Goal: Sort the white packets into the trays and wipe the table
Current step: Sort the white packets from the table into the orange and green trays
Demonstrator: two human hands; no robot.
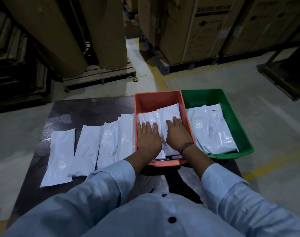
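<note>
An orange tray (146, 100) stands on the dark table (77, 108) with white packets (168, 112) inside. My left hand (148, 139) and my right hand (177, 134) both lie flat, palms down, on those packets, fingers spread. Right of it a green tray (231, 106) holds a pile of white packets (212, 130). Left of the orange tray several white packets (87, 151) lie in a row on the table, the nearest one touching the tray's wall.
Large brown paper rolls (60, 31) stand on a wooden pallet (101, 74) beyond the table. Cardboard boxes (197, 31) on pallets stand at the back right. Yellow floor lines (158, 77) run past the table. My light blue sleeves fill the foreground.
</note>
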